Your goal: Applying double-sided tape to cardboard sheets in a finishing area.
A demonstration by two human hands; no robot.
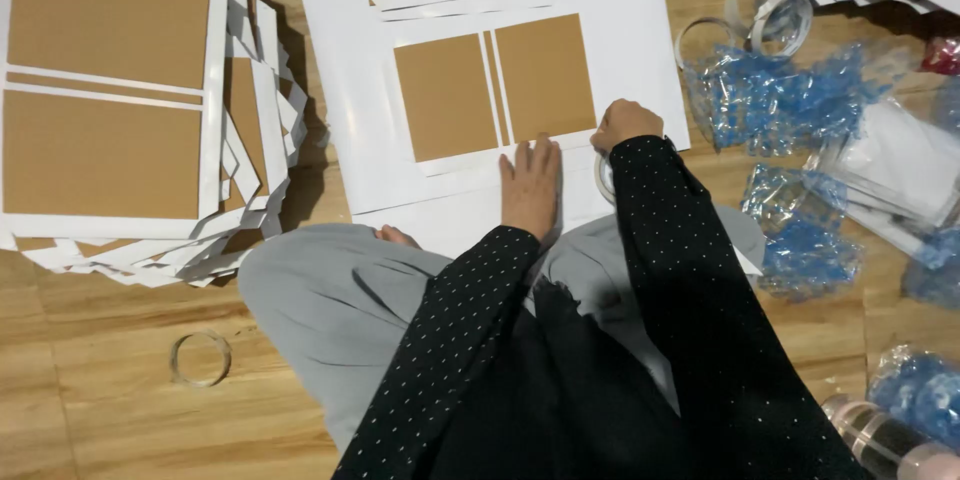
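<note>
Large white paper sheet (pixel 640 30) with two brown cardboard panels (pixel 495 85) on wooden floor, at 12 o'clock. Left hand (pixel 530 185) flat, open, pressing sheet's near edge. Right hand (pixel 625 125) at 1 o'clock, grip closed on clear tape roll (pixel 604 176).

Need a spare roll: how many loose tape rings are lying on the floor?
3: one tape ring at lower left, two clear rings at upper right. Another may be hidden under the right hand.

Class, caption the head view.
Left hand flat on white sheet; right hand holds tape roll beside it.
</note>
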